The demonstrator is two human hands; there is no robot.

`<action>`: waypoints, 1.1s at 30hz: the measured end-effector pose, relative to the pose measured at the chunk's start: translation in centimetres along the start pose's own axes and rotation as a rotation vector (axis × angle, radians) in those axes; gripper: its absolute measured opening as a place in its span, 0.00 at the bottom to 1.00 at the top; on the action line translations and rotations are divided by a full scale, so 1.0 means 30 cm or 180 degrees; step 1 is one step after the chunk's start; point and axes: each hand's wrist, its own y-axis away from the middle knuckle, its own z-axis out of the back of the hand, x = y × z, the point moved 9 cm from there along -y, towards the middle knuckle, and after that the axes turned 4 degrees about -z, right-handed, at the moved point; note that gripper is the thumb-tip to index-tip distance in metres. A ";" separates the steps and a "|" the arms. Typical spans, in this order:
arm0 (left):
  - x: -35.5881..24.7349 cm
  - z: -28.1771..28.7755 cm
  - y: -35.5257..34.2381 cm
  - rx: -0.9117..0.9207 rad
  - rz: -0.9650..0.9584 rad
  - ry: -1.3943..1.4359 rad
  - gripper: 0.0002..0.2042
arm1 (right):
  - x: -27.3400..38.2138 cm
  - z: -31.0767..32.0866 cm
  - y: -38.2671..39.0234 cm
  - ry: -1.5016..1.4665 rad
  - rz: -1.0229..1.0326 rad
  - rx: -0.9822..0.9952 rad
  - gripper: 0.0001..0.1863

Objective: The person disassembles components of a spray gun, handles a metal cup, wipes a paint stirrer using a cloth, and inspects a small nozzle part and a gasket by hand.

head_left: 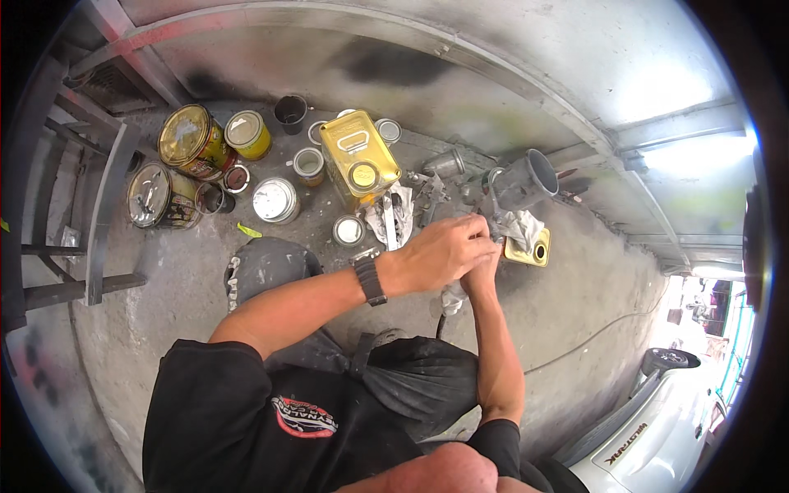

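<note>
My left hand (440, 253), below a dark wristwatch, is closed and laid across my right hand (482, 275). The right fingers are closed too and mostly hidden behind the left. What the two hands grip between them cannot be made out. A crumpled white cloth or paper (521, 228) shows just right of the fingertips, over a yellow rectangular can (534, 256) with a dark round mouth. Under the hands hangs a whitish piece (453, 298) with a dark end. Beyond them a grey plastic cup (526, 182) leans on its side.
A tall yellow rectangular can (352, 148) stands ahead, beside a crumpled rag (398, 215) with a flat strip. Several round paint tins, including a large one (184, 141), stand left. A metal frame (111, 214) borders the left; a white vehicle (657, 435) is at lower right.
</note>
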 end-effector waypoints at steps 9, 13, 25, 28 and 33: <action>0.024 -0.002 0.005 -0.0006 0.0243 0.0046 0.09 | 0.075 -0.013 0.009 0.0340 0.0027 0.0152 0.05; 0.052 0.045 -0.014 0.0567 0.0374 -0.0186 0.11 | 0.015 -0.034 0.016 -0.1057 -0.0852 -0.0082 0.08; 0.806 0.795 0.713 -0.0732 0.3211 -0.1177 0.28 | 0.042 -0.052 0.030 -0.0991 -0.1681 -0.0056 0.19; 0.955 0.830 0.778 -0.0925 0.3494 -0.1779 0.40 | 0.050 -0.038 0.022 -0.1082 -0.1542 -0.0182 0.18; 1.102 0.839 0.707 -0.0906 0.3426 -0.2504 0.56 | 0.029 -0.044 0.024 -0.0968 -0.1546 -0.0140 0.18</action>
